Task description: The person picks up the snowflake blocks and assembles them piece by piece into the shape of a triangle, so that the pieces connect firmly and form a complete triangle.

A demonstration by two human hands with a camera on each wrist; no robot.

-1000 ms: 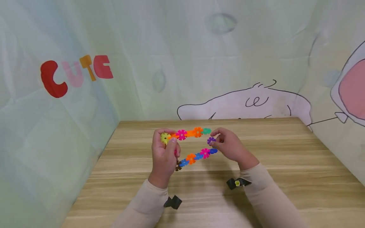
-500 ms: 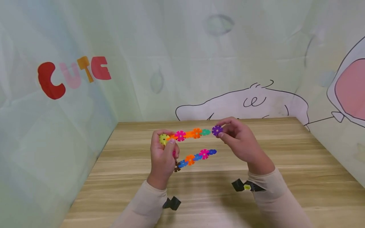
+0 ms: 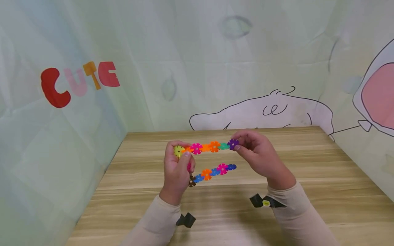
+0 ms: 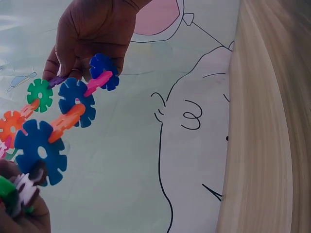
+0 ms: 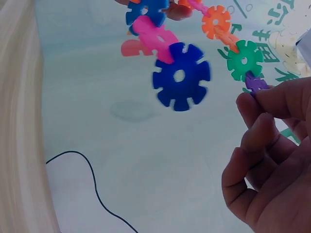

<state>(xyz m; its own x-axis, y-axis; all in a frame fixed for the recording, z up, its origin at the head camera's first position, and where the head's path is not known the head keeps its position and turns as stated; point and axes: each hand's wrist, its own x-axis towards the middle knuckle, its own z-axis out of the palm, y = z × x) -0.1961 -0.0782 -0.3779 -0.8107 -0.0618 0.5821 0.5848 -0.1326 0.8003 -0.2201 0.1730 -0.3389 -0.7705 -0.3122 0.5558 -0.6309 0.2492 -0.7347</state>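
My left hand [image 3: 177, 171] grips a chain of notched plastic snowflake discs near its yellow disc [image 3: 178, 151]. Two arms of the chain stretch right from this hand, above the table. The upper arm runs through pink and orange discs to a green disc [image 5: 245, 60]. At its end my right hand [image 3: 258, 153] pinches a purple disc [image 3: 233, 144], whose edge meets the green one in the right wrist view. Below hangs the other arm, from a brown disc [image 3: 192, 181] through blue, orange and pink to a dark blue disc [image 5: 181, 76] at its free end.
Under both hands lies a wood-grain table [image 3: 138, 212]. Pale printed cloth walls [image 3: 154, 68] rise at the back and sides, with coloured letters on the left. A black strap with a small block [image 3: 261, 201] sits at each wrist.
My right hand has carried the purple disc from between the two arms up to the upper arm's end, where it now meets the green disc. My left hand keeps its grip, nearly still.
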